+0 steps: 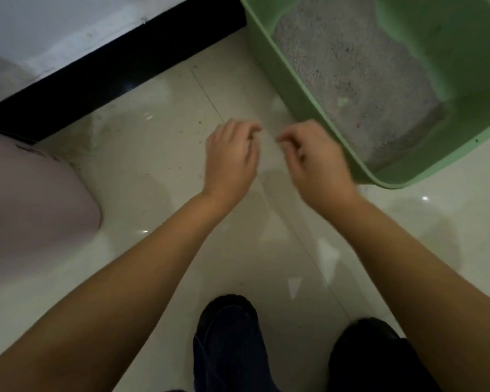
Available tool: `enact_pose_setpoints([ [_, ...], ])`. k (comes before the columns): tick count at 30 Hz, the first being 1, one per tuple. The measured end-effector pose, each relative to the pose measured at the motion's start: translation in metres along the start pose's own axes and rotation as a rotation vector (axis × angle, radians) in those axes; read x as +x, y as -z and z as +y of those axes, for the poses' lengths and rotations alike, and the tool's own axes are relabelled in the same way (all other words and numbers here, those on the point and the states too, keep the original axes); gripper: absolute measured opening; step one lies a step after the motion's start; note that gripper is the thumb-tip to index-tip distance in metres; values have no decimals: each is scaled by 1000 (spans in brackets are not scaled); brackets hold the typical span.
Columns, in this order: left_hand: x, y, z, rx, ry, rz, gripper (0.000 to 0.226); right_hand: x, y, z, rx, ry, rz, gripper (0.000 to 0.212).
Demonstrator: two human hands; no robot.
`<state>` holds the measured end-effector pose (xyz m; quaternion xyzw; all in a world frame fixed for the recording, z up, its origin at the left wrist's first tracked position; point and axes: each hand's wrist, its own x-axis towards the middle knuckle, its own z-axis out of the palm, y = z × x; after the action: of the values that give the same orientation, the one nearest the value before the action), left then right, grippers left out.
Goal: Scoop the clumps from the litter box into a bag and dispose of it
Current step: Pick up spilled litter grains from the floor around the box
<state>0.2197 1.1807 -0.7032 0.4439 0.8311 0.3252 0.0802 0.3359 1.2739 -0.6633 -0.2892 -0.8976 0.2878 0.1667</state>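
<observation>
One pale, glossy tiled floor (pixel 142 176) fills most of the view, which is taken from above, looking down. A green litter box (pixel 289 89) is set on the floor at one to two o'clock, with its near corner rounded. It is filled with grey, grainy litter (pixel 351 80), and one small pale green speck is seen on the litter; no clumps can be told apart. A large, rounded pink container (pixel 26 207) is seen at nine o'clock, cut off by the frame edge. A white wall (pixel 54 29) is seen at ten to eleven o'clock, edged along the floor by a black baseboard (pixel 119 72). Small dark specks are scattered on the tiles near the baseboard.

Two bare forearms are stretched forward from the lower corners toward the centre. A thin, nearly clear bag (pixel 277 210) is hung below the hands, toward six o'clock, and is shown only by faint edges and bright creases. The left hand (pixel 229 159) and the right hand (pixel 314 159) are held near each other at the centre, just at seven o'clock of the litter box. The fingers of both are curled, and the top edge of the bag appears to be pinched at the fingertips, though the hands are blurred. Two dark shoes (pixel 227 309) are planted at six o'clock.
</observation>
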Motion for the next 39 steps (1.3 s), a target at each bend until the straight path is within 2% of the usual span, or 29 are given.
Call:
enact_pose_setpoints([
  [2,-33,10,-34,41,182,-60,28,-4,-39,6,-1,-28,-191,16],
  [6,-78,15,-62,123,284,-144,36,-6,-77,21,-108,-71,-363,24],
  [10,-96,8,-65,183,299,-150,26,1,-81,22,-148,-92,-365,25],
  [19,-79,-5,-70,250,251,-102,30,14,-86,22,-241,-79,-391,21],
  [24,-73,-8,-73,234,244,-68,24,16,-88,22,-287,-73,-445,23],
  [29,-64,-8,-73,290,176,-95,21,14,-74,14,-191,-114,-456,21],
  [31,-58,-6,-68,286,180,-89,24,13,-57,3,-87,-94,-383,20],
  [34,-29,0,-34,138,189,-6,21,20,-9,-13,62,-75,-54,15],
  [37,20,2,32,-51,-22,98,23,28,46,0,79,-138,282,10],
  [39,52,-4,76,-107,-197,67,23,26,70,24,39,-281,358,10],
])
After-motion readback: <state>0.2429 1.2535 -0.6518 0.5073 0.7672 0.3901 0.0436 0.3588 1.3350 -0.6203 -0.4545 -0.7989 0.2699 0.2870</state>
